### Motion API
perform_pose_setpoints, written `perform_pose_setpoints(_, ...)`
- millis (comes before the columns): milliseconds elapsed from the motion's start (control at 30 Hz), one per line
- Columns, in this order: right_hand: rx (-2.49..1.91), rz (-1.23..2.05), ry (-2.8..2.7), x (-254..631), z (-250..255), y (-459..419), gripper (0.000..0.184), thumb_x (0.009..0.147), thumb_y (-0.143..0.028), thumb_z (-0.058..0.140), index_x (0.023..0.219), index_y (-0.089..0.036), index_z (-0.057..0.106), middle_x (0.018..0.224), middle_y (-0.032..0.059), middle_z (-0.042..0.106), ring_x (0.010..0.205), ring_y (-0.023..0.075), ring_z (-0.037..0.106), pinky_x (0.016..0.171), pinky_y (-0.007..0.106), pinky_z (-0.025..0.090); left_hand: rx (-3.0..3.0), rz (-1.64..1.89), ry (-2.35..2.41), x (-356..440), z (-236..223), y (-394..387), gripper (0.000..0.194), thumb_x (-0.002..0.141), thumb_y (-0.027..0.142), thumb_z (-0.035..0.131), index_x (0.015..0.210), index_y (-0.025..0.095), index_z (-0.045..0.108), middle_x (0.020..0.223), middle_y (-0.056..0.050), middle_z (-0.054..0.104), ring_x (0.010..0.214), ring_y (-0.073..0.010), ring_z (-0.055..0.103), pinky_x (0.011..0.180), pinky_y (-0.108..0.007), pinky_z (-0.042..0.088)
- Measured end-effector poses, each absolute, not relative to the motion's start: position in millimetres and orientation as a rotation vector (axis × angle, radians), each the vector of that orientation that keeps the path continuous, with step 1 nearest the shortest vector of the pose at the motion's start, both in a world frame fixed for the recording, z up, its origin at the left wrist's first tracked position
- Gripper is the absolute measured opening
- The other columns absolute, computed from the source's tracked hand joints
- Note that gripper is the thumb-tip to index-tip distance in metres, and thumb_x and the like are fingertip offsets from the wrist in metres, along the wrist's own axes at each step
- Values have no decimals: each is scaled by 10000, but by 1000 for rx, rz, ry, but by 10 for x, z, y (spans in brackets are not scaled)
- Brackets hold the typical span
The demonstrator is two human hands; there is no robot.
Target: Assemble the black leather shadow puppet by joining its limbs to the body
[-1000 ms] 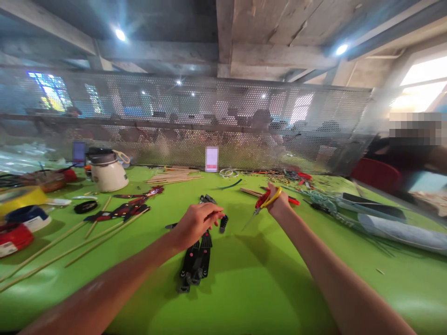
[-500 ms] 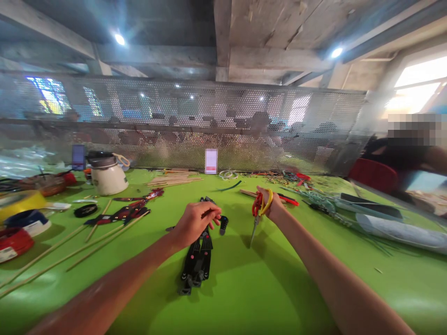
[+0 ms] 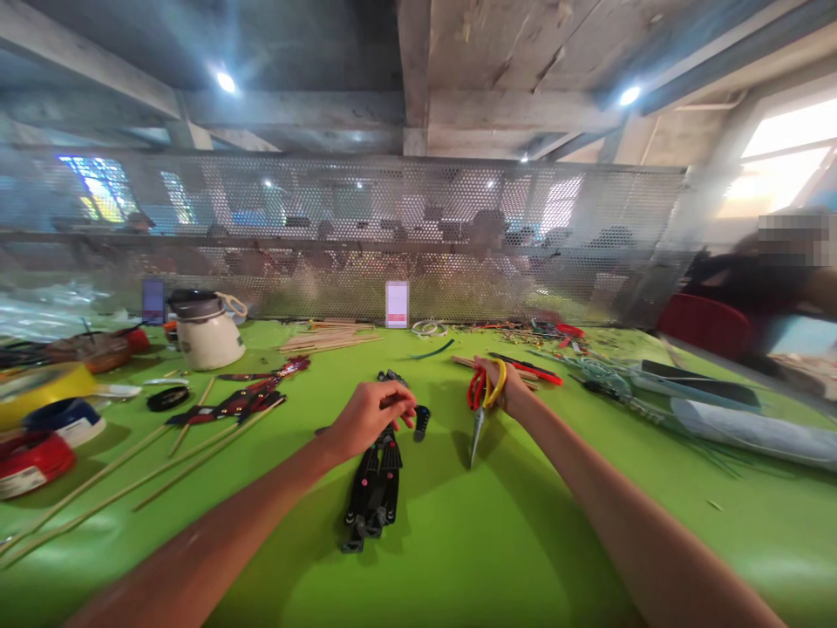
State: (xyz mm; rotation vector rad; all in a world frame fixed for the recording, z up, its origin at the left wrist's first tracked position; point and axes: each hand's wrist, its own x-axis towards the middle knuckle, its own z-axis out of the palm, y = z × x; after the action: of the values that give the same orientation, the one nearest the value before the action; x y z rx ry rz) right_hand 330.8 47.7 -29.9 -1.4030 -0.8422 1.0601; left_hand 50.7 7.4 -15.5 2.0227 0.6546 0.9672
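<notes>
My left hand (image 3: 371,417) hovers over the upper part of a black jointed toy figure (image 3: 372,488) lying on the green table. Its fingers are curled together, and whatever they may hold is hidden. A small black curved piece (image 3: 422,423) lies just right of those fingers. Farther right, my right hand (image 3: 511,385) is closed round scissors (image 3: 484,392) with red and yellow handles, blades pointing down towards me. Its fingertips reach close to some thin wooden sticks (image 3: 463,360) and a red-and-black tool (image 3: 542,375); whether they touch is unclear.
To the left stand a cream jug (image 3: 207,336) and tape rolls (image 3: 69,419), near a dark red figure (image 3: 235,399) with long sticks. A perforated metal screen (image 3: 314,270) closes off the back. Plastic-wrapped items (image 3: 745,423) lie at right; a person (image 3: 738,270) sits beyond.
The right hand has dipped slightly towards the sticks, with the scissors still in it. My left hand stays in place over the figure. The view has shifted a little.
</notes>
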Motion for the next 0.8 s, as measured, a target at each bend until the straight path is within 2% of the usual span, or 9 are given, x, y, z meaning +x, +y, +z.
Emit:
perform_pose_setpoints(167,-1437,1090,-859,3300,-298,462,341,969,-350,610,1239,-144,594,1204,99,630,1011,211,654,853,406,574,1990,970,673,498,-218,142,249,899,339,665,955,98,693,823,-101,760,767,-208,762,599,-238,586)
perform_pose_setpoints(367,-1450,1093,-898,3299,-305,439,330,972,-353,606,1225,-143,598,1178,91,638,982,203,659,831,392,579,2064,960,672,478,-214,176,172,860,272,707,915,121,769,828,-94,772,742,-185,735,640,-248,569)
perform_pose_setpoints(533,-1437,1090,-926,3322,-334,456,337,971,-358,605,1233,-146,596,1198,93,633,1007,211,654,854,408,573,2142,954,674,468,-152,169,106,852,210,702,838,133,772,825,-83,767,773,-175,719,737,-257,547)
perform_pose_setpoints(800,-1350,1072,-939,3367,-406,518,306,972,-345,609,1199,-140,608,1134,78,649,934,186,665,790,365,587,2217,917,698,467,-77,111,129,865,188,665,799,134,762,793,-77,761,763,-179,704,742,-261,524)
